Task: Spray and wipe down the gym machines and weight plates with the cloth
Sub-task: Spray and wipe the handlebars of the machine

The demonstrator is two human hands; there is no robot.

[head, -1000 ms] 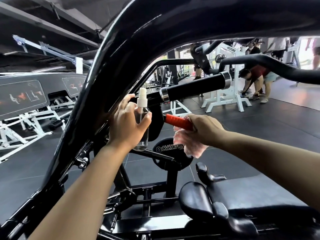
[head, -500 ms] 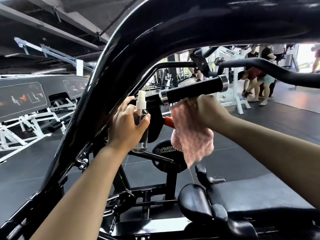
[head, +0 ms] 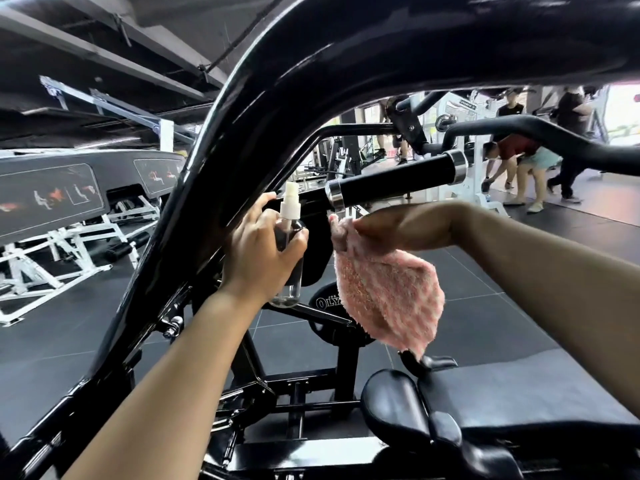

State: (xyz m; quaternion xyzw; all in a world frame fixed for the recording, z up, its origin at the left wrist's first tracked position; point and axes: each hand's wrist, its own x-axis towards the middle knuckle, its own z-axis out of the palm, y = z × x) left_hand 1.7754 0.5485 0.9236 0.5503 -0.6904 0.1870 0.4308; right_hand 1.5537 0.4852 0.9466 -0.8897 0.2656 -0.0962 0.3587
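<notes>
Presently, items as seen from the head camera:

Left hand: fingers and thumb curled round a clear spray bottle, held upright, white nozzle above the fist, clear base showing below it. The fingertips lie against the glossy black machine frame that arches over both arms.

Right hand: fingers closed on a pink cloth; one edge is bunched at the fingertips and the rest hangs loose beneath the hand. Whether the cloth touches the machine cannot be told.

Black roller handle with chrome end caps: just above the right hand, its near cap beside the fingertips.

Black weight plate, white lettering partly hidden by the cloth: below and between the two hands, mounted on the frame.

Black padded seat: beneath the right forearm.

White racks: well to the left of the left hand. Several people stand or bend far beyond the right hand.
</notes>
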